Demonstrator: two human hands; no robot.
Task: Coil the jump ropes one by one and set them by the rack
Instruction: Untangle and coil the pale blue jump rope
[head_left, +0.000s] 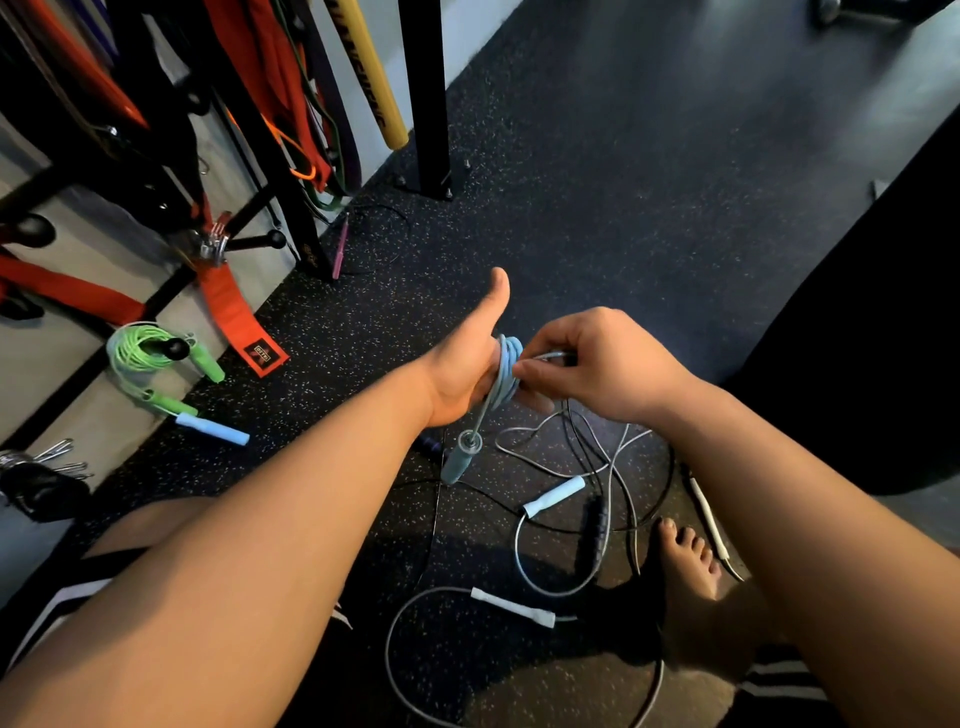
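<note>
A light blue jump rope (506, 371) is wound in several loops round the fingers of my left hand (467, 364), whose thumb points up. One blue handle (460, 460) dangles below that hand. My right hand (587, 358) pinches the free end of the same rope beside the coil. On the floor below lie tangled ropes: a white-handled rope (511, 607), a pale blue handle (553, 496), a black-handled rope (592, 530). A coiled green rope (150, 358) and another blue handle (213, 428) lie by the rack (431, 93).
The rack's black post stands bolted to the speckled rubber floor, with red straps (228, 306) and bands hanging to its left. A pink-handled rope (340, 247) lies near the wall. My bare foot (685, 561) rests among the ropes. Carabiners (47, 457) lie at the left.
</note>
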